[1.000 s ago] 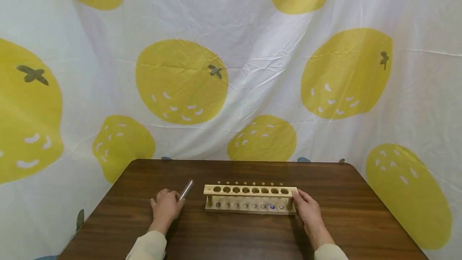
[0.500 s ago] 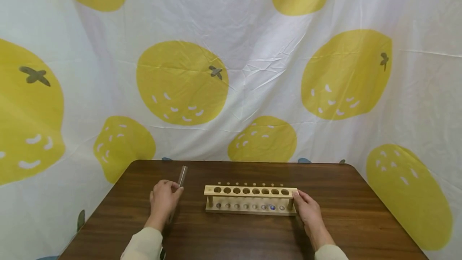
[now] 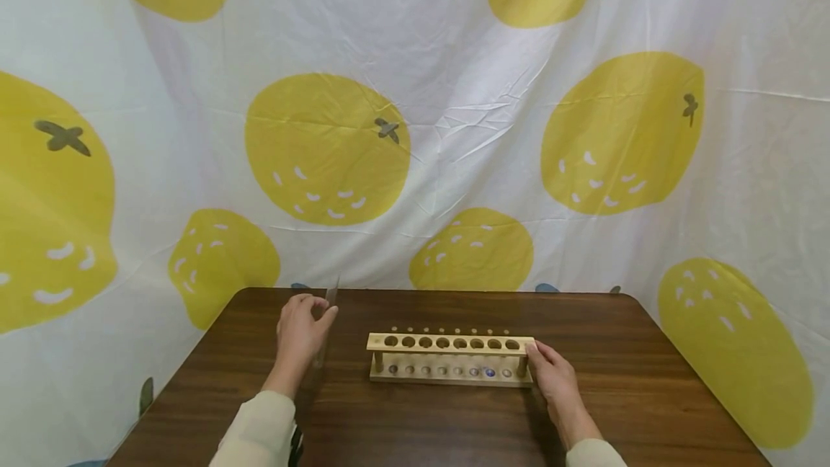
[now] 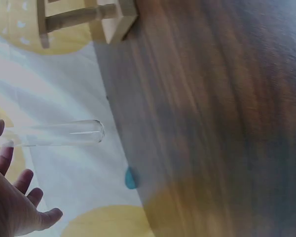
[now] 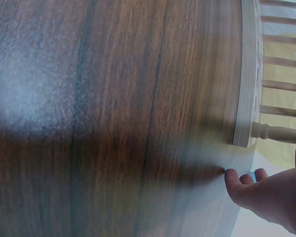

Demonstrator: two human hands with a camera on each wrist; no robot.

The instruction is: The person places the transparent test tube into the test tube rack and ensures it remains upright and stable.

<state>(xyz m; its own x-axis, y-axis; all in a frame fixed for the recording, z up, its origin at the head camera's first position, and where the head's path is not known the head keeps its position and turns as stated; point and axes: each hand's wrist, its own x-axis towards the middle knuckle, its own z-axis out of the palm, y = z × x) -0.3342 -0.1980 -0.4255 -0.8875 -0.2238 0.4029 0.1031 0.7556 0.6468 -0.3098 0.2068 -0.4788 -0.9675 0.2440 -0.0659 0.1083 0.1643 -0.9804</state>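
My left hand [image 3: 302, 330] pinches a clear glass test tube [image 4: 69, 133] between thumb and index finger, above the table to the left of the rack. The tube stands nearly upright with its rounded end down; the other fingers are spread away from it. A wooden test tube rack [image 3: 454, 352] rests on the table, with a row of round holes in its top bar and a row of pegs behind. Its holes hold no tubes, and a bluish spot shows in the lower board towards the right. My right hand [image 3: 556, 384] grips the right end of the top bar.
The brown wood-grain table [image 3: 415, 424] runs back to a white curtain [image 3: 454, 92] printed with yellow lemons, which hangs along its far edge and sides. Rack pegs [image 5: 283, 86] stand up in the right wrist view.
My left hand has lifted the test tube off the table and turned it from lying slanted to nearly upright, moving up and away. The right hand and rack have stayed in place.
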